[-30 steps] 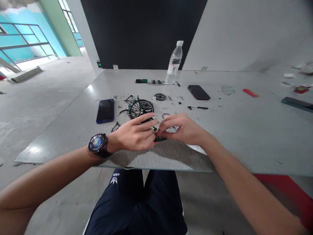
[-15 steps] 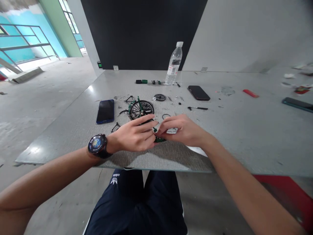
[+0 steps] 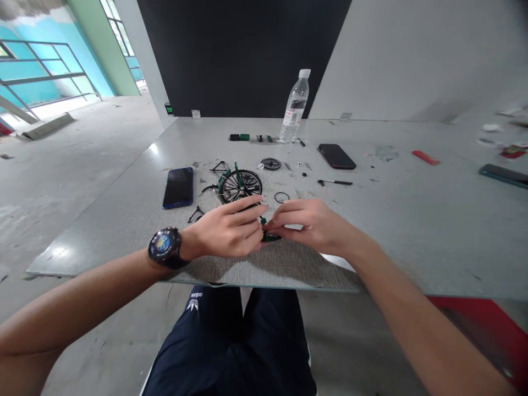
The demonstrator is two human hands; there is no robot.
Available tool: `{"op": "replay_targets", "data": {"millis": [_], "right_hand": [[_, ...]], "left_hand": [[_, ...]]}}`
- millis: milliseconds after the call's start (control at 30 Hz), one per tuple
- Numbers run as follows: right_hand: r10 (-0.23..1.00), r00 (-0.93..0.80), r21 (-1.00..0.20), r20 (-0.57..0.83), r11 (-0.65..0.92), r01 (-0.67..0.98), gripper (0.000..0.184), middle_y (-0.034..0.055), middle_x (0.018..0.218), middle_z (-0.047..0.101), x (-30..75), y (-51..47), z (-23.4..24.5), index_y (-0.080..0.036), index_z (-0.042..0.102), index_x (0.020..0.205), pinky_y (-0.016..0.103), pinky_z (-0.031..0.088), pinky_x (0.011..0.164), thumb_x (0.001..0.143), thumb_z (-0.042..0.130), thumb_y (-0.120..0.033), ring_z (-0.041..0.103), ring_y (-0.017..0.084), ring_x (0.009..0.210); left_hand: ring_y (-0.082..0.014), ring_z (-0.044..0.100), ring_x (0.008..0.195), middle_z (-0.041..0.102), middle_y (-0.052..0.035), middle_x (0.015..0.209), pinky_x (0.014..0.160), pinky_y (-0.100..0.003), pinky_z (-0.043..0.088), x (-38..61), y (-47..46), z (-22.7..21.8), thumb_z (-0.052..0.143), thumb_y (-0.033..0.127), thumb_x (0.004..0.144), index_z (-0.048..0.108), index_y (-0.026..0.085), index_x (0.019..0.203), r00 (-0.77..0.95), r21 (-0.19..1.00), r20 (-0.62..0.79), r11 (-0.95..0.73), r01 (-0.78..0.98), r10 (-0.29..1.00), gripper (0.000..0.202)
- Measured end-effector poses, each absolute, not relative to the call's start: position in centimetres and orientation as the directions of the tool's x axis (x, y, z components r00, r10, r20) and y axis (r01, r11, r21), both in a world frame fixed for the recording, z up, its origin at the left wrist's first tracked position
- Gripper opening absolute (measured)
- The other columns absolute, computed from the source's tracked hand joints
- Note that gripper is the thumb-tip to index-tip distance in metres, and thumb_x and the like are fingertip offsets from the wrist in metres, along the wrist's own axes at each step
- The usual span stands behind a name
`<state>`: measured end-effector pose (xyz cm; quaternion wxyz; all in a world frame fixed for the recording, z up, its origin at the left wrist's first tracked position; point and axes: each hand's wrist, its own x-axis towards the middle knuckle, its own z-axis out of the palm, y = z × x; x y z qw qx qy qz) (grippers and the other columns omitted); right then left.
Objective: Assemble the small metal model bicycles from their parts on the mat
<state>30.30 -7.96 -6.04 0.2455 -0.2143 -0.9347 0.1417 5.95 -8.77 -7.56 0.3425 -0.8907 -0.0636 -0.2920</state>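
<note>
A small green-and-black model bicycle (image 3: pixel 241 187) lies partly under my left hand (image 3: pixel 233 228), its spoked wheel showing beyond my fingers. My left fingers are curled around its near end, and their tips are hidden. From the other side, my right hand (image 3: pixel 311 223) pinches at the same end, thumb and index finger together by a dark green part (image 3: pixel 270 237). What exactly sits between those fingertips is too small to make out. A thin black ring (image 3: pixel 281 197) lies just beyond my right hand, and a loose spoked wheel (image 3: pixel 271 164) is farther back.
A blue phone (image 3: pixel 178 188) lies to the left. Behind are green and black pieces (image 3: pixel 240 137) and a water bottle (image 3: pixel 294 107). On the right are a dark phone (image 3: pixel 337 157), a small black-handled tool (image 3: pixel 336 182) and a red object (image 3: pixel 425 158). The table's near edge is by my lap.
My right hand has shifted slightly down and its fingers have opened a wider gap behind the pinch. The left hand keeps its hold on the bicycle, almost unmoved.
</note>
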Motion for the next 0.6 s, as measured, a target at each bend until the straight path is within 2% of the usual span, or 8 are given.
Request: {"op": "replay_targets", "data": {"millis": [100,267,600], "right_hand": [[0.444,-0.785,-0.326,0.432,0.888,0.323,0.018,0.007,0.097,0.076,30.48,-8.1,-6.46,-0.019,0.078,0.102,0.03,0.054,0.076,0.1,0.06,-0.023,0.071,0.018,0.086],[0.402,-0.8,-0.233,0.445,0.915,0.33,0.021,0.0078,0.095,0.075,30.45,-8.11,-6.87,-0.018,0.077,0.102,0.031,0.052,0.073,0.102,0.057,-0.024,0.068,0.018,0.083],[0.309,-0.83,0.011,0.465,0.935,0.354,0.028,0.0076,0.093,0.074,30.49,-8.9,-6.69,-0.017,0.075,0.102,0.034,0.056,0.08,0.105,0.048,-0.024,0.069,0.02,0.085]], "left_hand": [[-0.0224,0.074,0.104,0.076,-0.0046,0.082,0.11,-0.042,0.056,5.93,-8.87,-7.66,0.064,0.03,0.096,0.072,0.017,0.078,0.823,-0.574,0.561,-0.757,0.311,-0.087,0.024],[-0.0243,0.072,0.109,0.076,-0.011,0.089,0.114,-0.042,0.052,5.88,-9.15,-7.71,0.069,0.026,0.093,0.073,0.011,0.087,0.832,-0.557,0.548,-0.779,0.287,-0.085,0.016],[-0.0225,0.073,0.108,0.077,-0.0056,0.087,0.109,-0.042,0.057,6.02,-9.4,-7.57,0.066,0.026,0.095,0.072,0.017,0.082,0.832,-0.584,0.547,-0.754,0.301,-0.091,0.017]]}}
